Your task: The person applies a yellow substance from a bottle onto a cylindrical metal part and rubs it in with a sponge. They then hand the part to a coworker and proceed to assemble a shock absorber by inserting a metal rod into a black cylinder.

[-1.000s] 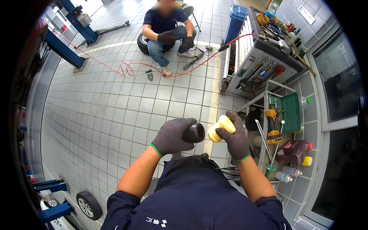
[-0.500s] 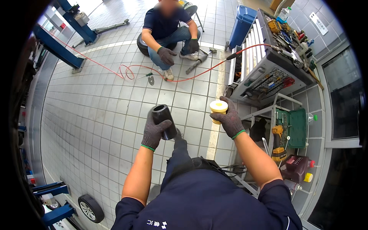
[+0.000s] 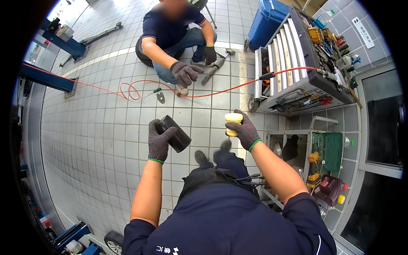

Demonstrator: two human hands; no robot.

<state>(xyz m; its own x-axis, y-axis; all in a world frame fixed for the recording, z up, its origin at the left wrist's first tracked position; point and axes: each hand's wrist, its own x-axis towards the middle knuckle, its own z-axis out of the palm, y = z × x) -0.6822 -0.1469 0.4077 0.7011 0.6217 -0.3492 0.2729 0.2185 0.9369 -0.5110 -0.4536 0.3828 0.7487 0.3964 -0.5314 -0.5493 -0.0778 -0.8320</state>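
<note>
My left hand (image 3: 159, 140), in a dark knitted glove with a green cuff, is closed around a smooth black shock-absorber dust boot (image 3: 179, 138), which tilts with its lower end to the right. In my right hand (image 3: 244, 129), gloved alike, is a yellow ribbed bump stop (image 3: 233, 123), roughly upright, with its flat round top showing. The two parts are held apart, above the tiled floor. Ahead, a co-worker sits low on a tyre (image 3: 143, 53), one gloved hand (image 3: 185, 73) stretched out with fingers spread, touching neither part.
A shock absorber (image 3: 213, 71) and a flat metal plate (image 3: 160, 97) lie near the co-worker's feet. A red air hose (image 3: 229, 90) crosses the floor to a tool cabinet (image 3: 280, 55) at right. Below it stands a cart with a yellow drill (image 3: 313, 170).
The dust boot has tipped further over, and my left hand has shifted left. My right hand has moved slightly left with the bump stop. The co-worker's hand reaches further out, fingers spread.
</note>
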